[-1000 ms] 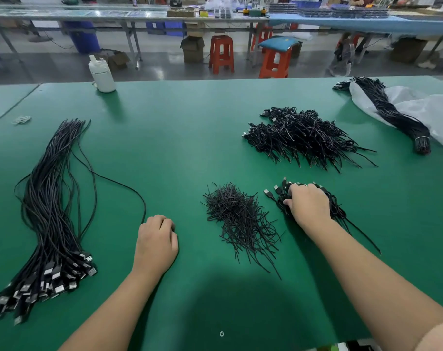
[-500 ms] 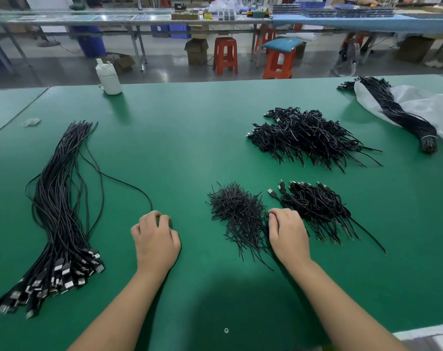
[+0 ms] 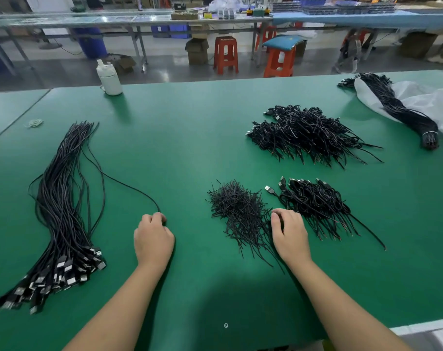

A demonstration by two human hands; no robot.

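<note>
A green worktop (image 3: 190, 138), seen from above. The left hand (image 3: 153, 239) lay with its fingers curled over the near end of one loose cable (image 3: 136, 191). The cable ran from them toward 11 o'clock, arcing back to a long cable bundle (image 3: 60, 198) at 9 o'clock. The right hand (image 3: 290, 233), the nearer one to the twist-tie pile (image 3: 236, 209), had bent fingers at the pile's edge, with the pile at its 10 o'clock. Whether they pinched a tie could not be told.

Left hand (image 3: 153, 240) round the loose cable (image 3: 129, 184) end, right hand (image 3: 290, 233) against the tie pile (image 3: 235, 206).
</note>
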